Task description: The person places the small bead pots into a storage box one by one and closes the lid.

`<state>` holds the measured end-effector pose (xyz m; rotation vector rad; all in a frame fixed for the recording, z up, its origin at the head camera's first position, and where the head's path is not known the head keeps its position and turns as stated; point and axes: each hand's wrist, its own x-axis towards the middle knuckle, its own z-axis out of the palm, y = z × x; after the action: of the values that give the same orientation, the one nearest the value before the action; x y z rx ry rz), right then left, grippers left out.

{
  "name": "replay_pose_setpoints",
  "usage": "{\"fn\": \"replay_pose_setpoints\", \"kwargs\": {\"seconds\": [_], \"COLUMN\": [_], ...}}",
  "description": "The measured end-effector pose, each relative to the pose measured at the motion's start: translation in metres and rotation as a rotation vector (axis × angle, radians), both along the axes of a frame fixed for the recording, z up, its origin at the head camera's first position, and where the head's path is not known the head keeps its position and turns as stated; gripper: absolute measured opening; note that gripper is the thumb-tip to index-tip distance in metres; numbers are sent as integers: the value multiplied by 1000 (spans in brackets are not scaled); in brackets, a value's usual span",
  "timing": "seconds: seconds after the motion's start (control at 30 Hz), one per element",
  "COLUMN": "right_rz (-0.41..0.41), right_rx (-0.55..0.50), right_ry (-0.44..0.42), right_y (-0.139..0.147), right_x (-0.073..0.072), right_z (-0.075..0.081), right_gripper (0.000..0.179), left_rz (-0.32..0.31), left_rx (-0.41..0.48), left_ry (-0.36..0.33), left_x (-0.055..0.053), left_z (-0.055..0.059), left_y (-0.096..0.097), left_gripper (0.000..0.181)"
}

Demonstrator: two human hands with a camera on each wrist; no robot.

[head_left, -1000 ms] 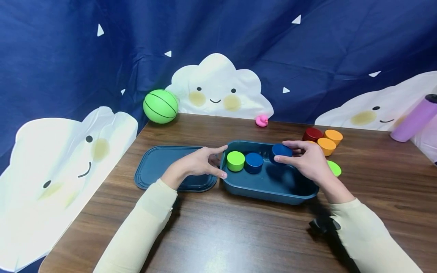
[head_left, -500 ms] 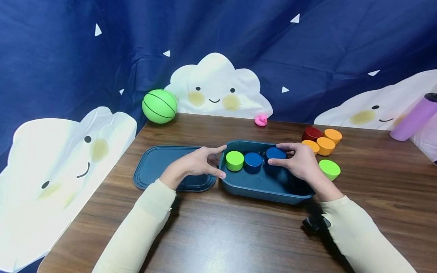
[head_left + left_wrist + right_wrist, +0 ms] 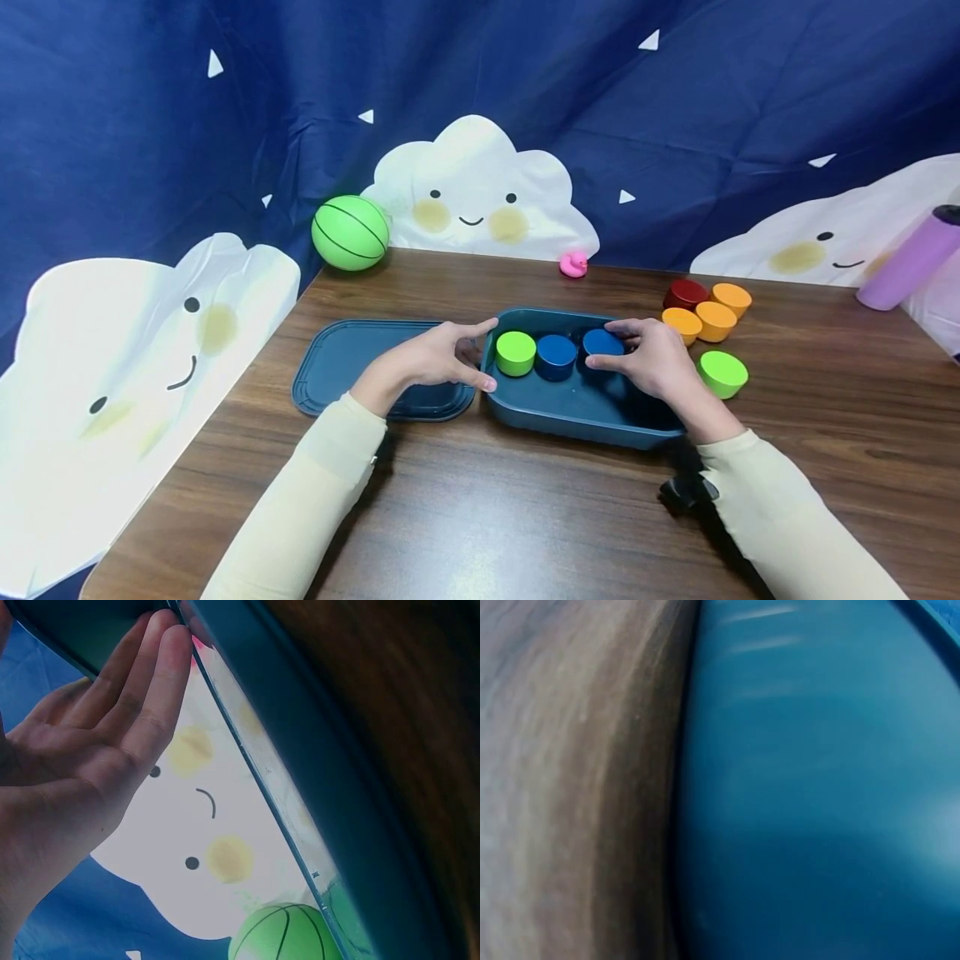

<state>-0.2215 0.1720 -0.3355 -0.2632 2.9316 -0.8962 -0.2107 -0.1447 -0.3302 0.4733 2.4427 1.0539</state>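
A dark teal rectangular box [image 3: 585,429] stands on the table, also filling much of the right wrist view as a teal wall [image 3: 817,765]. Inside, at its left end, a light green round block [image 3: 516,354] sits beside a blue round block [image 3: 556,358]. My right hand [image 3: 660,358] pinches a second blue round block [image 3: 602,343] between thumb and fingers, right of the first one in the box. With fingers extended and thumb spread, my left hand [image 3: 431,358] touches the box's left end; its fingers [image 3: 142,690] show straight in the left wrist view.
A flat teal lid [image 3: 360,358] lies left of the box. Right of it are a light green block [image 3: 723,374], several orange blocks [image 3: 716,322] and a dark red one [image 3: 685,294]. Farther back are a green ball [image 3: 350,233], a pink duck [image 3: 573,265] and a purple bottle [image 3: 909,258].
My right hand has moved left and down with the blue round block, bringing it close to the other blue one. My left hand has stayed at the box's left end.
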Motion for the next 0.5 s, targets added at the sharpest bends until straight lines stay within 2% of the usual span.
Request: {"fn": "replay_pose_setpoints", "kwargs": {"seconds": [0.5], "right_rz": [8], "right_rx": [81], "right_ry": [8], "right_y": [-2], "right_x": [1], "right_z": [-4], "right_gripper": [73], "left_rz": [4], "left_rx": [0], "left_ry": [-3], "left_x": [0], "left_z": [0], "left_y": [0], "left_gripper": [97]}}
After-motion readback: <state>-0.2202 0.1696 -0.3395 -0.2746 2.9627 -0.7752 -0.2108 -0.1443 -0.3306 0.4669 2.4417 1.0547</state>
